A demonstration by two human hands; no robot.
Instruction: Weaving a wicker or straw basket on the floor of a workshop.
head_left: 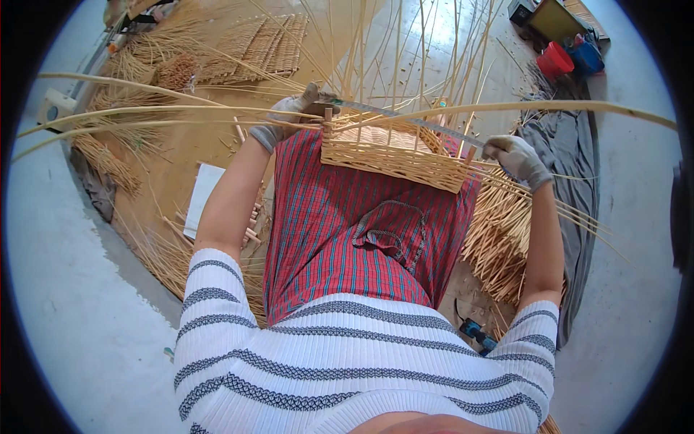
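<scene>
A rectangular woven wicker basket (390,163) rests across my lap, its side facing me partly woven, with several long rods standing up from its far side. A thin, pale measuring tape (463,136) stretches slantwise over the basket from one hand to the other. At the basket's left corner, my gloved left hand (293,114) is closed on one end of the tape. My gloved right hand (515,158) pinches the other end just past the right corner post. Long loose rods (557,107) stick out to both sides of the basket.
Red plaid cloth (347,239) covers my lap. A heap of cut wicker sticks (499,239) lies at the right, near a blue power tool (477,334). Woven panels (260,47) and rod bundles (108,163) lie left. A red bucket (554,61) stands far right.
</scene>
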